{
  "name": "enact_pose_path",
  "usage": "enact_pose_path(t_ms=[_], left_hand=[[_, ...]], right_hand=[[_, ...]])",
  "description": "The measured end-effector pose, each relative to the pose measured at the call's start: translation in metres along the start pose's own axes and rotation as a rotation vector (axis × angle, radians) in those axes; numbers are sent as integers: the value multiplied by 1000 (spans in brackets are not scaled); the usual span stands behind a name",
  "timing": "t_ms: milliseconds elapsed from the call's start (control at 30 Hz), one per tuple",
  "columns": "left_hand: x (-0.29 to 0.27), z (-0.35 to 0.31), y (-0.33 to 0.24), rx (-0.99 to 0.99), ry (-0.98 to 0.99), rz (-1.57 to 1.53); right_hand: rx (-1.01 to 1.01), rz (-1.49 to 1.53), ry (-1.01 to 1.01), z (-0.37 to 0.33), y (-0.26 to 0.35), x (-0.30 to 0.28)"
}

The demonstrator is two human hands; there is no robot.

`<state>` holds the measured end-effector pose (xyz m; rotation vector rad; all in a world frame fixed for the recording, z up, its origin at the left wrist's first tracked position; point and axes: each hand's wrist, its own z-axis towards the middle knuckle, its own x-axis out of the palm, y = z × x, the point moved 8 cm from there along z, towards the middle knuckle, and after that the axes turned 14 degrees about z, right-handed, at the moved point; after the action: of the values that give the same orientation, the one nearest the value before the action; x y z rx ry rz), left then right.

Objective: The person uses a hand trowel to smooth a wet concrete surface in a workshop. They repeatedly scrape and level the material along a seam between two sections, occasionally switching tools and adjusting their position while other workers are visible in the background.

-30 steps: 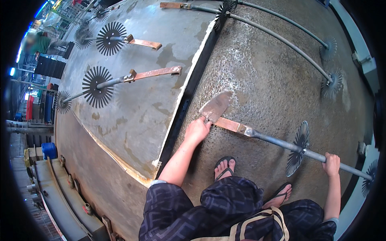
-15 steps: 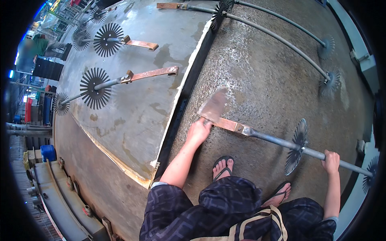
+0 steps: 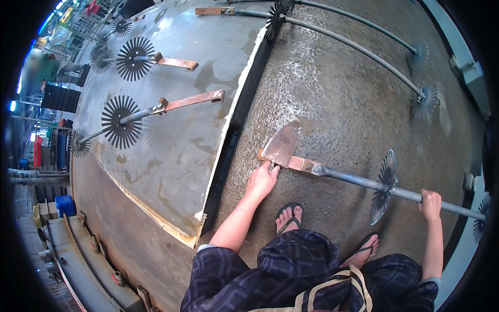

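In my left hand (image 3: 262, 180) is the handle of a pointed trowel (image 3: 283, 144), fingers closed round it. The trowel's worn blade points away from me and lies over part of a flat copper bar (image 3: 300, 164); whether they touch I cannot tell. That bar is bolted to the end of a grey metal rod (image 3: 353, 179). My right hand (image 3: 430, 204) is wrapped round the rod near its right end. Between the bolted joint and my right hand, a dark slotted disc (image 3: 383, 187) with fanned blades sits on the rod. Another such disc (image 3: 481, 218) is at the far right.
To the left, a grey sheet-covered surface (image 3: 171, 130) bears similar rods with copper bars (image 3: 195, 101) and slotted discs (image 3: 121, 121). More rods (image 3: 358, 47) lie across the wet, rough floor (image 3: 332, 104) ahead. A person (image 3: 49, 70) is at the far left. A metal tank (image 3: 88, 265) stands lower left.
My left hand has drawn the trowel slightly right and toward me, along the copper bar. The bar's left end now shows beyond the blade. My right hand keeps its hold on the rod.
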<state>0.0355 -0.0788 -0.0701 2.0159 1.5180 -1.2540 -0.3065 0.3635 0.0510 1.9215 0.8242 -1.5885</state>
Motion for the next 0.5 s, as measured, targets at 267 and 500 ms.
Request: enact_pose_path(t_ms=[267, 500], left_hand=[[1, 5, 19, -58, -94, -97], [10, 5, 27, -117, -259, -114]], right_hand=[[-46, 28, 8, 2, 11, -6], [-13, 59, -4, 3, 4, -3]])
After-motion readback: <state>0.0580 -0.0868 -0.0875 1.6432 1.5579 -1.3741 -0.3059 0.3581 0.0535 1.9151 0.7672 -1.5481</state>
